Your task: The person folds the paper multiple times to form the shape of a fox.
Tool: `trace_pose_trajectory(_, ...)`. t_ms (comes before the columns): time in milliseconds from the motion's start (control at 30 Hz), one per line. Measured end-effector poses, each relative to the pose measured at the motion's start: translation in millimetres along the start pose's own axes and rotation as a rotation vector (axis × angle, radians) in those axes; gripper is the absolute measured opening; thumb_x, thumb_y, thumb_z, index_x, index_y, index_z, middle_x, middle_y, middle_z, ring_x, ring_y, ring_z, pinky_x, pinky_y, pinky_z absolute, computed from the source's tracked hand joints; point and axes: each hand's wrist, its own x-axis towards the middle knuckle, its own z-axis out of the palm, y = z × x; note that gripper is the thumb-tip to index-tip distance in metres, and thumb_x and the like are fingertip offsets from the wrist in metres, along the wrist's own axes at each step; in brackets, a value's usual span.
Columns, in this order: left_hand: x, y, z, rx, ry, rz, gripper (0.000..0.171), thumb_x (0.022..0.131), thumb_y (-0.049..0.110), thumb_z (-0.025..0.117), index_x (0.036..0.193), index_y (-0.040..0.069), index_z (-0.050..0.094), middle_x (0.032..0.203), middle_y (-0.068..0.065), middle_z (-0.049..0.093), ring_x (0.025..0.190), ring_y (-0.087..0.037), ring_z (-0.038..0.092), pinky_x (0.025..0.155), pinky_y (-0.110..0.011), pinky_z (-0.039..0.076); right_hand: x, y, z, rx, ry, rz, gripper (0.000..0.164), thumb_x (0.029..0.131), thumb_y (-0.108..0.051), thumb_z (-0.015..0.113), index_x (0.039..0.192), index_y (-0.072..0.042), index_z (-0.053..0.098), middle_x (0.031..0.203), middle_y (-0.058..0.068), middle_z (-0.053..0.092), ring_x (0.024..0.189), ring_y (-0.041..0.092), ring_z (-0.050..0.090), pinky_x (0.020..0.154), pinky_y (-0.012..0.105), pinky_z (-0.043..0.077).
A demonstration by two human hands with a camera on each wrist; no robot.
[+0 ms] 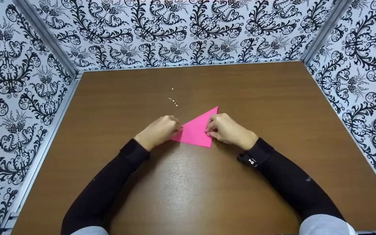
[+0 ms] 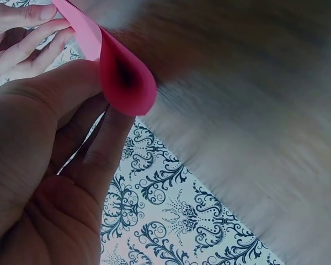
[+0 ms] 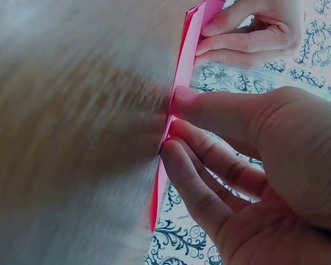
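Note:
A sheet of bright pink paper (image 1: 194,132), folded into a roughly triangular shape, is held between both hands over the brown table. My left hand (image 1: 162,130) pinches its left end with thumb and fingers. At that end the paper bends round in a rounded loop (image 2: 146,96), its inside dark in the left wrist view. The right hand (image 1: 229,130) grips the right-hand edge, below the pointed upper corner. Seen nearly edge-on in the right wrist view, the paper's layers (image 3: 186,66) lie close together, with thumb and fingertips at the edge.
A brown wood-grain table (image 1: 181,195) lies under the forearms. Small bright specks (image 1: 174,101) show on it beyond the paper. White walls with black scrollwork (image 1: 175,32) enclose the back and both sides. A small black strap piece (image 1: 249,160) sits at the right wrist.

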Motion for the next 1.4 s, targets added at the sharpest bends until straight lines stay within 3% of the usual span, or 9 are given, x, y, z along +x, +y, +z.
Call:
trace_pose_trajectory(467, -11.9, 2.2, -2.1, 0.023, 0.026, -0.015, 0.018, 0.105, -0.004, 0.077, 0.092, 0.003, 0.087, 0.089, -0.010, 0.078, 0.082, -0.032, 0.073, 0.078, -0.045, 0.067, -0.3, 1.2, -0.3, 0.025, -0.016, 0.038, 0.005, 0.100, -0.002, 0.090, 0.104, -0.002, 0.092, 0.108, 0.015, 0.081, 0.099, 0.029, 0.083, 0.088, 0.044, 0.073)
trace_pose_trajectory(700, -16.0, 1.7, -0.8, 0.014, 0.046, 0.000, 0.010, 0.103, -0.004, 0.082, 0.105, 0.000, 0.091, 0.108, -0.015, 0.089, 0.099, -0.033, 0.083, 0.090, -0.043, 0.073, -0.6, 2.7, 0.6, 0.002, -0.006, 0.018, 0.003, 0.102, -0.002, 0.088, 0.101, -0.001, 0.091, 0.105, 0.014, 0.081, 0.097, 0.029, 0.081, 0.085, 0.045, 0.070)
trace_pose_trajectory(900, -20.0, 1.0, -0.8, 0.009, 0.043, -0.012, 0.011, 0.105, -0.003, 0.081, 0.104, 0.000, 0.091, 0.106, -0.015, 0.088, 0.098, -0.031, 0.086, 0.100, -0.046, 0.072, 0.1, 0.6, 0.0, 0.012, -0.010, 0.031, 0.006, 0.099, 0.001, 0.089, 0.102, -0.004, 0.091, 0.106, 0.014, 0.081, 0.097, 0.029, 0.080, 0.085, 0.045, 0.070)
trace_pose_trajectory(1133, -29.9, 2.3, -2.4, 0.031, 0.046, -0.016, 0.010, 0.107, 0.001, 0.081, 0.104, 0.001, 0.091, 0.100, -0.013, 0.085, 0.092, -0.031, 0.081, 0.086, -0.042, 0.072, 0.1, -1.8, -1.6, 0.017, -0.013, 0.040, 0.007, 0.100, 0.000, 0.089, 0.104, -0.004, 0.092, 0.109, 0.015, 0.081, 0.099, 0.029, 0.081, 0.088, 0.046, 0.071)
trace_pose_trajectory(1400, -42.7, 3.4, -6.7, 0.044, 0.038, -0.026, 0.008, 0.106, 0.001, 0.082, 0.106, 0.001, 0.091, 0.102, -0.013, 0.085, 0.093, -0.030, 0.081, 0.086, -0.040, 0.072, 0.1, -1.3, -0.8, 0.014, -0.016, 0.042, 0.004, 0.101, -0.003, 0.089, 0.105, -0.003, 0.092, 0.108, 0.014, 0.081, 0.099, 0.029, 0.081, 0.089, 0.047, 0.071)
